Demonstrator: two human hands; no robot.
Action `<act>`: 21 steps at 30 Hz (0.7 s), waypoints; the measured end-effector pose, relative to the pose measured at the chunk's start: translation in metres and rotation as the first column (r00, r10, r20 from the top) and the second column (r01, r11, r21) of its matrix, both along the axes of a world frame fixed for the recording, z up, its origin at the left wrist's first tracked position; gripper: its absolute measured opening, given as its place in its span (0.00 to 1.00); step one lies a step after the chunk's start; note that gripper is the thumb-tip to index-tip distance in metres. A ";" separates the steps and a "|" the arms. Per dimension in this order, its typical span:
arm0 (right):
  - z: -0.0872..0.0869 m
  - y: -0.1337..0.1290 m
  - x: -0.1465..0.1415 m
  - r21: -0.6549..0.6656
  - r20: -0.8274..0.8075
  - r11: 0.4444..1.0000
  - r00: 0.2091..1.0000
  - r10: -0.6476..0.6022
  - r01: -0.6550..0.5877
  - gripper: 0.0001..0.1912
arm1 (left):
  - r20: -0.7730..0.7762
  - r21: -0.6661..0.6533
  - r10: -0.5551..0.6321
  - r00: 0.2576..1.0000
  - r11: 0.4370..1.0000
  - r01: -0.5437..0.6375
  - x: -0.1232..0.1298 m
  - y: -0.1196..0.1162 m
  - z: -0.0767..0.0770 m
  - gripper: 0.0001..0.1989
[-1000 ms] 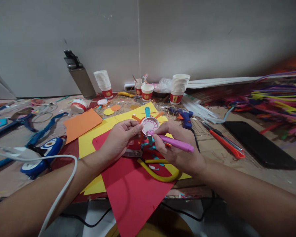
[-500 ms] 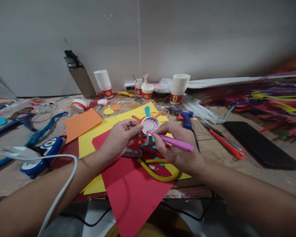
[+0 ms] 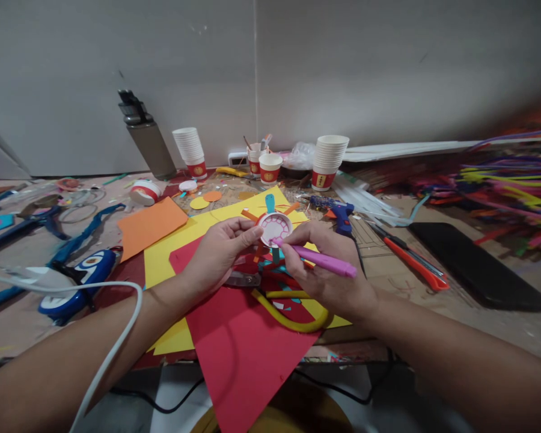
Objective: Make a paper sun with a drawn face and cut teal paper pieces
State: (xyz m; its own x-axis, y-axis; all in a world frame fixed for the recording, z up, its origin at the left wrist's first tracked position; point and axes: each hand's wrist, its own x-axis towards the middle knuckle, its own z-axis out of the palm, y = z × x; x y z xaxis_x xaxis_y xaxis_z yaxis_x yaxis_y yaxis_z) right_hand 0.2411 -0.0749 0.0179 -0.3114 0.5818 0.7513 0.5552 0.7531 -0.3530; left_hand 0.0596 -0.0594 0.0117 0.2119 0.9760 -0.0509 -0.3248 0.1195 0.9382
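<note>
My left hand (image 3: 228,246) is closed on the rim of a paper cup base (image 3: 276,226), a white disc with orange and teal paper strips sticking out around it. Pink rounded shapes are drawn along the inside of its edge. In my right hand (image 3: 329,264) is a pink marker (image 3: 327,261), its tip touching the lower part of the disc. Yellow-handled scissors (image 3: 293,325) lie beneath my hands on red paper (image 3: 247,355), which overlaps yellow paper (image 3: 166,270).
A blue glue gun (image 3: 342,216), a red utility knife (image 3: 415,264) and a black phone-like slab (image 3: 478,264) lie at right. Stacked paper cups (image 3: 329,162) and a grey bottle (image 3: 151,147) stand behind. Orange paper (image 3: 151,225) and a white cable (image 3: 130,319) are at left.
Almost nothing differs; the marker tip stays against the disc, and the whole view has shifted by a few pixels.
</note>
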 end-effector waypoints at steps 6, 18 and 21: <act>0.000 0.001 0.000 0.024 0.012 1.000 1.000 -0.004 0.004 0.03 | -0.006 -0.008 0.000 1.000 1.000 -0.001 0.000 0.000 0.001 0.15; 0.000 0.000 0.000 0.011 -0.002 1.000 1.000 -0.010 0.010 0.03 | 0.002 -0.001 -0.019 1.000 1.000 0.019 0.000 0.000 -0.001 0.14; -0.001 0.001 0.000 0.020 -0.004 1.000 1.000 -0.008 0.008 0.03 | 0.003 -0.002 -0.032 0.999 0.999 0.032 0.000 0.001 -0.002 0.13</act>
State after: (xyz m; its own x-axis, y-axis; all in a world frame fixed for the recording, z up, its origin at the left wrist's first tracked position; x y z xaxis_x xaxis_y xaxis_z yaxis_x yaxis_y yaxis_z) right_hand 0.2409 -0.0744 0.0173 -0.3040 0.5687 0.7643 0.5596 0.7559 -0.3398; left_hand 0.0594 -0.0585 0.0098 0.2434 0.9685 -0.0518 -0.3239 0.1315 0.9369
